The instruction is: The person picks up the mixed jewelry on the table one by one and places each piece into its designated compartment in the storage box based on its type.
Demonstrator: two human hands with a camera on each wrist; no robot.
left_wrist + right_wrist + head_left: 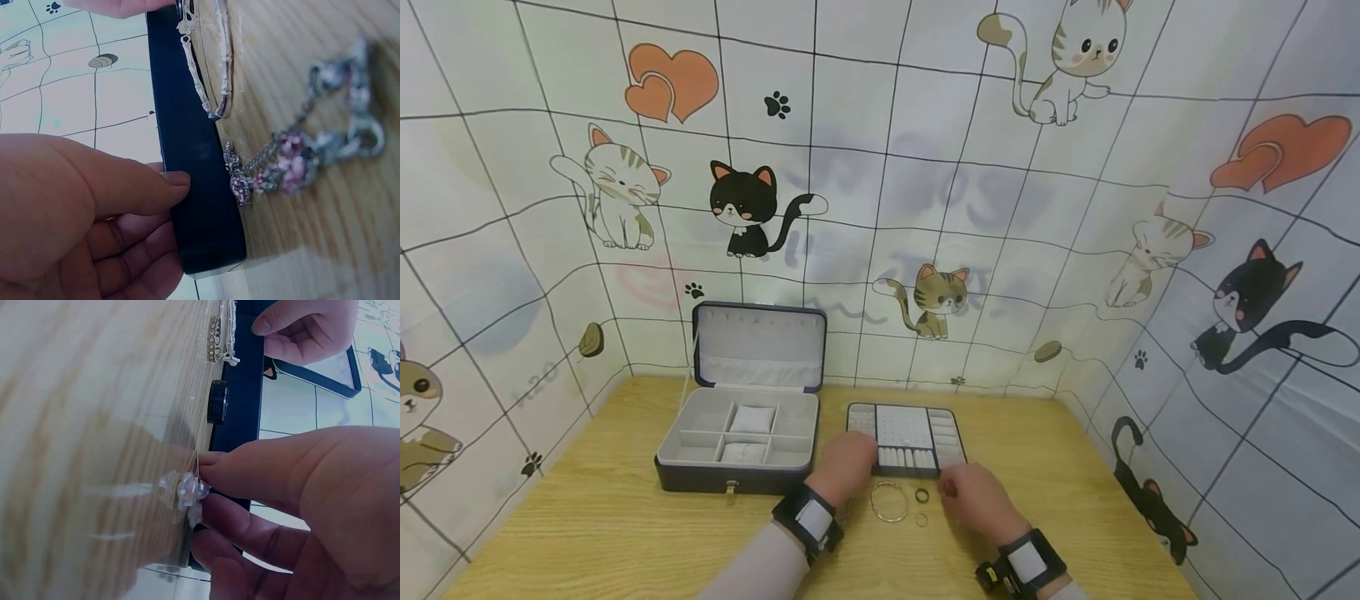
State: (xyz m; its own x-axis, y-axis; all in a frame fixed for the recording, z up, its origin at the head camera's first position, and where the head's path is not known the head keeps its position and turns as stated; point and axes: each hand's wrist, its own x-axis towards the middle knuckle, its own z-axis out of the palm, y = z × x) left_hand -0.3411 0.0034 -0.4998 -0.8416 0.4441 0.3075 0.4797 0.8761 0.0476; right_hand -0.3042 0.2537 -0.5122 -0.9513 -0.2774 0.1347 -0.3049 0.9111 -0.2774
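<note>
My left hand (pixel 846 462) grips the left front corner of a shallow dark jewelry tray (pixel 910 472) with light compartments. In the left wrist view its thumb lies on the tray's dark side, and the other fingers curl beyond the corner. Close by, a silver chain bracelet with pink stones (pixel 294 164) lies on the wood. At the tray's right front corner, my right hand (pixel 981 498) pinches a small white beaded earring (pixel 189 491) with a thin wire. Between the hands lie a bangle (pixel 891 522), a dark ring (pixel 922 502) and a thin, pale ring (pixel 921 525).
A dark jewelry box (pixel 692 478) stands at the left with its lid (pixel 760 346) raised against the wall. Two pale cushions sit in its middle compartments. Cat-printed cloth (pixel 850 192) surrounds the wooden table (pixel 587 525) at the back and sides.
</note>
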